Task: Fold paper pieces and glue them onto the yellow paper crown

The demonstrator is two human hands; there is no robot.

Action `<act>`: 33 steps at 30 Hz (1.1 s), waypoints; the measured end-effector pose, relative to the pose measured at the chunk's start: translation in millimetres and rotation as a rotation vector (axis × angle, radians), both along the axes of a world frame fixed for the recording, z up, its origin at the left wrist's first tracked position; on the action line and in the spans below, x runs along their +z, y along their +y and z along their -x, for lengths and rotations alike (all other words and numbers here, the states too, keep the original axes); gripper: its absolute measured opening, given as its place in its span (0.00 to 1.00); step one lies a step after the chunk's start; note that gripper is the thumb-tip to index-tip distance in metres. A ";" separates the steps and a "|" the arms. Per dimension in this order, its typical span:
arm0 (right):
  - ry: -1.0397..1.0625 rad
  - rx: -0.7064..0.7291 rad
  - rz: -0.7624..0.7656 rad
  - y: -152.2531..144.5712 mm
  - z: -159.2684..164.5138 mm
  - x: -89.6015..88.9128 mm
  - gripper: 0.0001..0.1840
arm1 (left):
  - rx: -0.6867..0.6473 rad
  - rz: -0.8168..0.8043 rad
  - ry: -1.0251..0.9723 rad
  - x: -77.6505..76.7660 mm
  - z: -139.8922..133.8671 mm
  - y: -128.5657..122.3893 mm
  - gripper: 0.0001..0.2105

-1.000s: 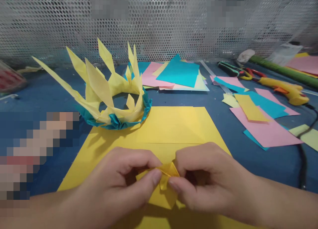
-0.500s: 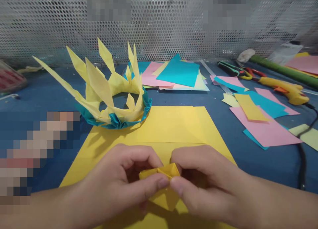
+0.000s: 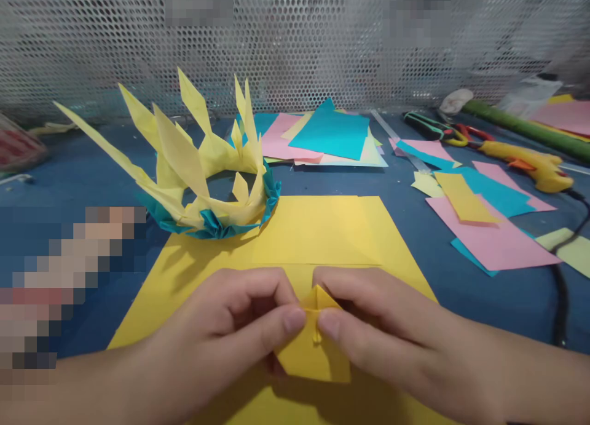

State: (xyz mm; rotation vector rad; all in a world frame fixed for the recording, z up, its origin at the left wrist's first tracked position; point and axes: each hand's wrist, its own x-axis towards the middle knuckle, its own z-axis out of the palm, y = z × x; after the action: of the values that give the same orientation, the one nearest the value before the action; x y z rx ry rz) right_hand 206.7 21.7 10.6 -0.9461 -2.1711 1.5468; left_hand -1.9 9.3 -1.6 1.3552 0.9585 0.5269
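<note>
Between my two hands is a small folded piece of yellow paper (image 3: 318, 357), held above larger yellow sheets (image 3: 322, 228). My left hand (image 3: 244, 326) pinches its left edge between thumb and curled fingers. On the other side, my right hand (image 3: 382, 333) presses its thumb on the paper near the middle crease, fingers bent behind. A pointed flap stands up at the top of the fold. Beyond my left hand stands a paper crown (image 3: 203, 166) with tall pale yellow spikes and a blue folded band, partly over the yellow sheets.
A stack of coloured paper (image 3: 332, 133) lies at the back. To the right are loose paper pieces (image 3: 493, 240), a yellow glue gun (image 3: 530, 160) with a black cord (image 3: 559, 296), pliers (image 3: 428, 127) and a green rod (image 3: 525, 123). A perforated metal panel (image 3: 295, 50) closes off the rear.
The folded yellow paper has turned from edge-on to a flatter face towards me, its point now upward. Both thumbs have shifted up slightly on it.
</note>
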 end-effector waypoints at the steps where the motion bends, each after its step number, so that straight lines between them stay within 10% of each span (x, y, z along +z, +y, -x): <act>1: -0.001 0.002 0.000 -0.1 -0.4 0.3 0.14 | -0.006 -0.048 0.006 0.1 0.0 0.8 0.13; 14: 0.216 -0.256 0.115 -2.2 5.0 -15.9 0.05 | -0.044 -0.102 0.096 -3.4 -0.1 -1.1 0.06; 26: 0.190 -0.183 -0.085 -6.8 3.1 -15.3 0.01 | 0.032 0.020 -0.037 -7.5 0.1 2.1 0.07; 33: 0.271 -0.170 -0.234 -3.2 0.3 -18.8 0.23 | 0.250 -0.063 -0.032 -1.1 -1.5 10.4 0.09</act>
State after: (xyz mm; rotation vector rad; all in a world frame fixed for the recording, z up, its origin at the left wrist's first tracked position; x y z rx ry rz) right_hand 206.4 18.6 -8.2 -0.7738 -1.9717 1.2308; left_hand -0.4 19.6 -2.7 1.2860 1.1001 0.7714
